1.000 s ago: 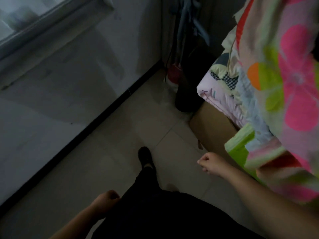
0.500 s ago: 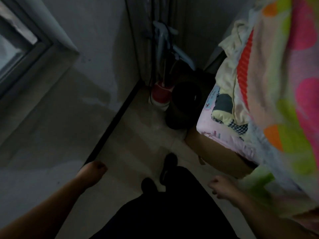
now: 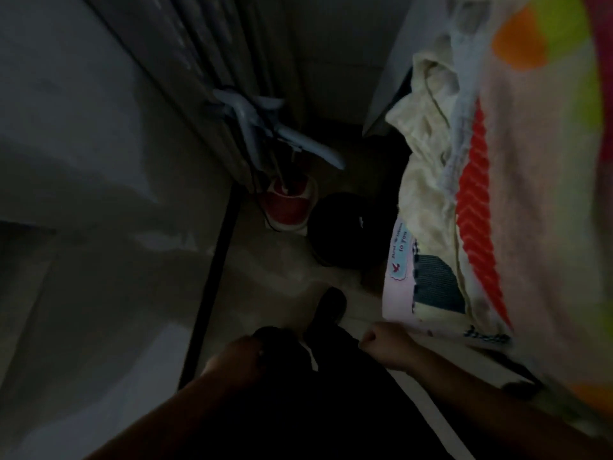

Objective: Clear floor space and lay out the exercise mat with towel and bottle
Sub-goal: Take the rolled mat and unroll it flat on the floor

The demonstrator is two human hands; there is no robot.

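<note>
I stand in a dim, narrow strip of tiled floor (image 3: 272, 260) between a wall and a bed. My left hand (image 3: 237, 358) hangs low in front of my dark trousers, fingers curled with nothing in them. My right hand (image 3: 386, 345) is a loose fist beside the bed's edge, also holding nothing. A black rolled or round object (image 3: 348, 227) stands in the corner ahead by the bed; I cannot tell what it is. No towel or bottle shows clearly.
A red and white bucket (image 3: 288, 204) with a pale blue mop handle (image 3: 265, 127) stands in the corner against the wall (image 3: 83, 161). The bed (image 3: 497, 210) with colourful bedding fills the right side. A black skirting line (image 3: 212, 280) runs along the wall's foot.
I have walked forward toward the corner; the bucket and black object are nearer. My left hand has swung from out by the wall back in front of my legs.
</note>
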